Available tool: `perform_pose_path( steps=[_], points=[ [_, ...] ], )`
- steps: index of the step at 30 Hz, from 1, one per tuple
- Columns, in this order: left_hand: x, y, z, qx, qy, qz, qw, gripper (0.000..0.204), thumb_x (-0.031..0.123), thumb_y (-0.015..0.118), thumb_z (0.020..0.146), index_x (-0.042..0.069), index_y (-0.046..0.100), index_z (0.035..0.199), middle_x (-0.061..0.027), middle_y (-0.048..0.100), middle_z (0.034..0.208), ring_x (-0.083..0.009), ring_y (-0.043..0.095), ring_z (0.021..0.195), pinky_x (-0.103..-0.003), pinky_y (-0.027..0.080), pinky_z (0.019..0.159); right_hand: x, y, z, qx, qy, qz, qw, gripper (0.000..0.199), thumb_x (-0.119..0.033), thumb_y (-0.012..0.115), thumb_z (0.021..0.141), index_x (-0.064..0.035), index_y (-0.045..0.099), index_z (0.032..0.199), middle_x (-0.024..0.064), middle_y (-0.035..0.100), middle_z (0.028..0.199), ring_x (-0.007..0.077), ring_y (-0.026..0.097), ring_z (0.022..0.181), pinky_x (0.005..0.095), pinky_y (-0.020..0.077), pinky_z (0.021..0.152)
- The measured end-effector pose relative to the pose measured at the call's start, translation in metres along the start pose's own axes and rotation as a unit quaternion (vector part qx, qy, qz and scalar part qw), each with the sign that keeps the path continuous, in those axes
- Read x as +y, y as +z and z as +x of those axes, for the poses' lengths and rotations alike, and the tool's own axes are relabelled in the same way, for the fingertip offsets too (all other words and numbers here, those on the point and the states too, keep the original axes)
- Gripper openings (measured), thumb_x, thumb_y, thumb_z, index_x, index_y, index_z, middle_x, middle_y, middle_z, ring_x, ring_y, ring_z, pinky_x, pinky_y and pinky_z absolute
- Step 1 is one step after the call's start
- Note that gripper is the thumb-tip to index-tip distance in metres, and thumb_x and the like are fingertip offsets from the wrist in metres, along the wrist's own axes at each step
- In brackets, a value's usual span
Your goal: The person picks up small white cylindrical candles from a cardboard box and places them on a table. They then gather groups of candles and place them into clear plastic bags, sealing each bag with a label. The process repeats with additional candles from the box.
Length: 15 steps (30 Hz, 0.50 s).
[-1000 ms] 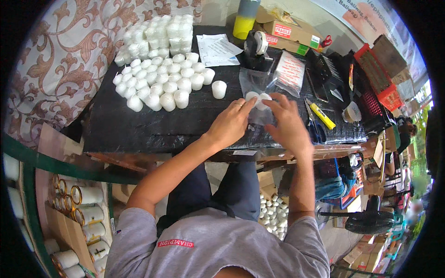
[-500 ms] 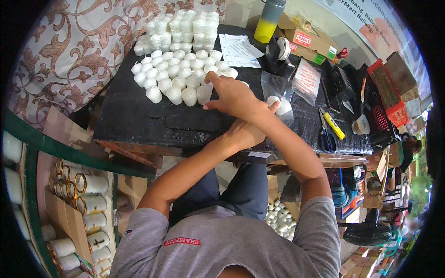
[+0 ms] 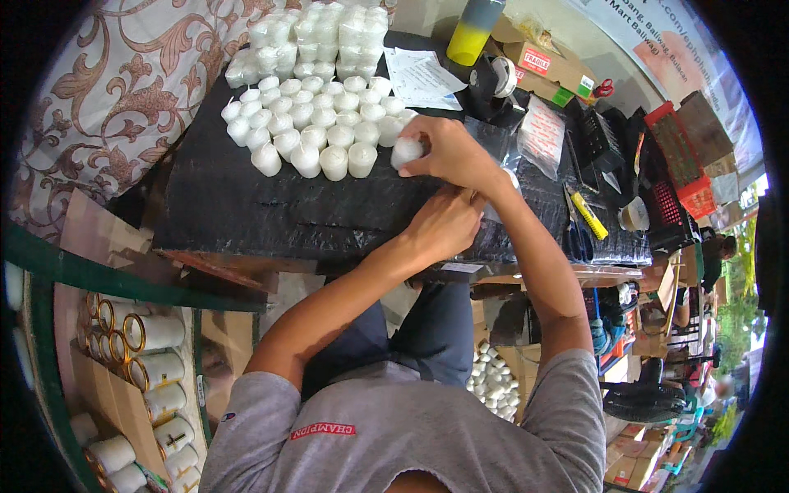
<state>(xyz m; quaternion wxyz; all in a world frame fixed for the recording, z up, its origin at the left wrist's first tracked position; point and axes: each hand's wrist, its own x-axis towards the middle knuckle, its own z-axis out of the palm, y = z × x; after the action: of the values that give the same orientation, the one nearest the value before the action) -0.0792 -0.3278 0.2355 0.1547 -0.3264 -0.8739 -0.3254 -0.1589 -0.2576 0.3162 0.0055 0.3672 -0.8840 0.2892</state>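
My right hand pinches a white votive candle between thumb and fingers, just off the right front corner of a block of similar candles. My right forearm crosses over my left hand, which is closed at the edge of a clear plastic bag. The left fingertips are partly hidden under the right wrist. Something white in the bag shows just beyond that wrist.
Wrapped candle packs are stacked behind. Papers, a bottle, a tape roll, a packet, scissors and a yellow cutter lie around the black table. Gold-rimmed candles fill a lower left shelf.
My right hand has closed on a front-row candle and drawn it rightward, away from the block. My left hand has shifted slightly. The whole view has tilted a little.
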Motion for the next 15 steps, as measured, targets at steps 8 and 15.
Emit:
perform_pose_path(
  steps=[8,15],
  points=[
    [-0.003,0.008,0.005,0.022,0.011,-0.068,0.997,0.066,0.011,0.055,0.093,0.004,0.03,0.154,-0.031,0.044,0.144,-0.0459,0.046,0.131,-0.052,0.038,0.108,-0.011,0.021,0.009,-0.015,-0.022,-0.034,0.999,0.058,-0.015,0.088,0.067,-0.0037,0.055,0.114,0.021,0.071,0.089,0.0381,0.07,0.086,0.0425,0.0552,0.076],
    [-0.009,0.017,0.003,0.047,0.01,-0.016,0.999,0.071,0.02,0.06,0.091,0.006,0.03,0.154,-0.0262,0.054,0.121,-0.0444,0.053,0.112,-0.052,0.041,0.099,-0.031,0.028,0.009,-0.027,-0.069,-0.171,0.983,0.061,-0.04,0.078,0.079,-0.0147,0.047,0.125,0.0156,0.069,0.092,0.039,0.069,0.082,0.0448,0.0548,0.067]
  ],
)
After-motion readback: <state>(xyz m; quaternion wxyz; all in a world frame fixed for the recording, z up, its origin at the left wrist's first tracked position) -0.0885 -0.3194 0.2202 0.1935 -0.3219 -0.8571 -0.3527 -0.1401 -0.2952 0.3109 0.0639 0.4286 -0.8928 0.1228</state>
